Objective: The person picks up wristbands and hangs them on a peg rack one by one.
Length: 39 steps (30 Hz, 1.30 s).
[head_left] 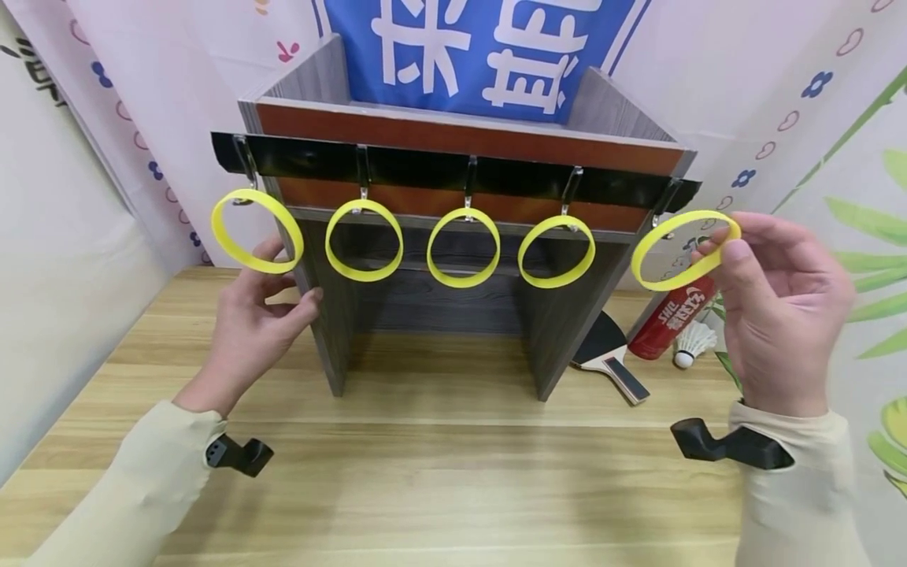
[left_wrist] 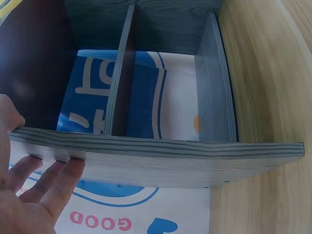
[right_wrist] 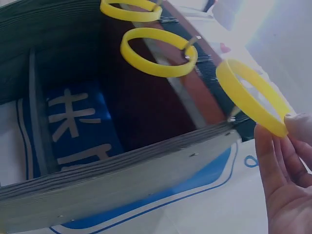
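My right hand (head_left: 790,295) pinches a yellow silicone wristband (right_wrist: 243,100) between thumb and fingers. In the head view that band is at the rightmost metal hook (head_left: 668,197). Several hooks line a black strip (head_left: 414,168) across the front of a grey wooden shelf unit (left_wrist: 161,146). A like wristband (head_left: 464,281) hangs from each of the other hooks. My left hand (head_left: 258,315) grips the unit's left side panel, its thumb on the inner side and its fingers against the outer face, as the left wrist view shows.
The unit stands on a light wood table (head_left: 425,488). Behind its right side lie a black paddle (head_left: 616,366) with a pale-and-dark handle, a red can-like tube (head_left: 666,323) and a white shuttlecock (head_left: 694,344). A printed cloth backdrop (head_left: 708,71) hangs behind.
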Motion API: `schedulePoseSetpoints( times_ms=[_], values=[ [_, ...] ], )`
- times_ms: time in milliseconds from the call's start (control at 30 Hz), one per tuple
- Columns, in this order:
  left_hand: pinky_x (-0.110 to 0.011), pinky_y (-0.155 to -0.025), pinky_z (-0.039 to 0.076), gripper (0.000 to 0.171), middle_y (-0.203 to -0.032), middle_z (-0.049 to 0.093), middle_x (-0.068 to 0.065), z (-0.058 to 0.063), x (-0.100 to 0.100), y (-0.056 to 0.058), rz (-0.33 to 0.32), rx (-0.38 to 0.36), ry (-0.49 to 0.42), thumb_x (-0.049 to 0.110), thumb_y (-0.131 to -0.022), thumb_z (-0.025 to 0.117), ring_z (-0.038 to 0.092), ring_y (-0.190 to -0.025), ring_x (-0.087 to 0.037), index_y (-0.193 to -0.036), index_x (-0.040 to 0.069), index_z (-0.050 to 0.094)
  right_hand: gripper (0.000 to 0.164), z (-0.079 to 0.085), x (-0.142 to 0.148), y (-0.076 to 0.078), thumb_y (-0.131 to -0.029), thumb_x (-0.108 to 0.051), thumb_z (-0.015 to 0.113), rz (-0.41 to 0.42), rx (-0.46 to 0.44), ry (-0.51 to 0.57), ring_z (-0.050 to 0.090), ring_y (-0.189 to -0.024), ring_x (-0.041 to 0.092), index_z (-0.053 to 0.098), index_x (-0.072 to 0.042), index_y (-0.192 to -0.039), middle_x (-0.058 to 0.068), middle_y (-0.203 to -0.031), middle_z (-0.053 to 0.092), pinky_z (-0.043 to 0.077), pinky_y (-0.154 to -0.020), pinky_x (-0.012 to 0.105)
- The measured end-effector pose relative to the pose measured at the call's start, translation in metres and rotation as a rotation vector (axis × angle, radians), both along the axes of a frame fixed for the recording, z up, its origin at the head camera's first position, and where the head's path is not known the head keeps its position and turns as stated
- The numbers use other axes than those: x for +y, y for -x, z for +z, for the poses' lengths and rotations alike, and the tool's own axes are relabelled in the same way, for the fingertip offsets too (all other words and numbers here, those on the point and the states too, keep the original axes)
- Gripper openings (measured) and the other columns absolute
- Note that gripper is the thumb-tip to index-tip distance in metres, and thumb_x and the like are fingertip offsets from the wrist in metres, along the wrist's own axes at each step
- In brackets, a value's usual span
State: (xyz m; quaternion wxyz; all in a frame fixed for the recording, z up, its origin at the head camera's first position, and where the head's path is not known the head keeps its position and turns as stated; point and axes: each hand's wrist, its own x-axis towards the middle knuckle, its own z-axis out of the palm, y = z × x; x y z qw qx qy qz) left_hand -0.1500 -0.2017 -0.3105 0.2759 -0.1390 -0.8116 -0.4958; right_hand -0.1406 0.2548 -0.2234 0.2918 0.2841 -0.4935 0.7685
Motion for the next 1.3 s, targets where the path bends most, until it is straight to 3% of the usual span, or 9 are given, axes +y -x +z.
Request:
schedulePoseSetpoints(
  times_ms=[367, 567, 800, 1100, 1300],
  values=[
    [-0.007, -0.076, 0.058, 0.07, -0.13, 0.063, 0.017, 0.0, 0.002, 0.0, -0.016, -0.016, -0.02, -0.006, -0.089, 0.071, 0.067, -0.101, 0.009, -0.152, 0.018, 0.054, 0.025, -0.022, -0.006, 0.012, -0.091, 0.017, 0.065, -0.114, -0.066, -0.127, 0.073, -0.083, 0.023, 0.064, 0.023, -0.115, 0.019, -0.096, 0.075, 0.065, -0.082, 0.025],
    [-0.007, -0.076, 0.059, 0.069, -0.13, 0.066, 0.006, 0.0, 0.002, 0.001, -0.007, -0.017, -0.001, -0.006, -0.089, 0.071, 0.066, -0.101, 0.011, -0.152, 0.017, 0.053, 0.026, -0.03, -0.007, 0.008, -0.093, 0.011, 0.069, -0.176, -0.102, -0.218, 0.073, -0.087, 0.02, 0.065, 0.02, -0.117, 0.013, -0.097, 0.075, 0.063, -0.083, 0.02],
    [-0.006, -0.076, 0.057, 0.07, -0.125, 0.064, 0.015, -0.001, 0.001, 0.002, -0.001, -0.027, -0.015, -0.004, -0.09, 0.072, 0.067, -0.101, 0.01, -0.153, 0.02, 0.053, 0.03, -0.033, -0.01, 0.005, -0.093, 0.011, 0.068, -0.197, -0.145, -0.287, 0.074, -0.09, 0.017, 0.063, 0.02, -0.121, 0.01, -0.101, 0.076, 0.063, -0.086, 0.019],
    [-0.006, -0.075, 0.058, 0.069, -0.123, 0.067, 0.021, 0.0, 0.001, 0.003, -0.002, 0.002, -0.035, -0.006, -0.088, 0.072, 0.067, -0.1, 0.01, -0.151, 0.017, 0.055, 0.027, -0.034, -0.01, 0.002, -0.094, 0.011, 0.066, -0.207, -0.187, -0.296, 0.074, -0.098, 0.016, 0.069, 0.01, -0.121, 0.01, -0.108, 0.077, 0.062, -0.089, 0.017],
    [-0.005, -0.075, 0.057, 0.069, -0.124, 0.066, 0.021, 0.003, 0.001, 0.003, -0.011, 0.018, -0.025, -0.006, -0.088, 0.071, 0.067, -0.101, 0.011, -0.151, 0.017, 0.055, 0.026, -0.036, -0.01, -0.002, -0.105, -0.004, 0.056, -0.227, -0.222, -0.285, 0.072, -0.1, 0.017, 0.068, 0.009, -0.123, 0.01, -0.11, 0.072, 0.061, -0.097, 0.02]
  ],
)
